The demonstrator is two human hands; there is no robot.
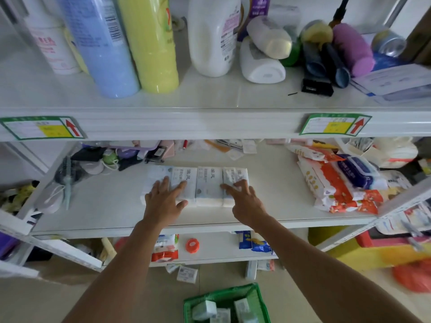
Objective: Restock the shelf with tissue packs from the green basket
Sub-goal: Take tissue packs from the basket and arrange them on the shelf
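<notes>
Several white tissue packs (208,186) lie side by side in a row on the middle shelf (112,215). My left hand (164,199) rests flat with spread fingers on the left packs of the row. My right hand (245,201) touches the rightmost pack with its fingertips, fingers slightly bent. On the floor below, the green basket (256,297) holds a few more tissue packs (204,310).
Tall bottles (154,43) and tubes crowd the top shelf. Orange and blue wipe packs (335,180) are piled right of the row; dark clutter (79,171) lies to its left. The lower shelf holds small packets and an orange lid (192,245).
</notes>
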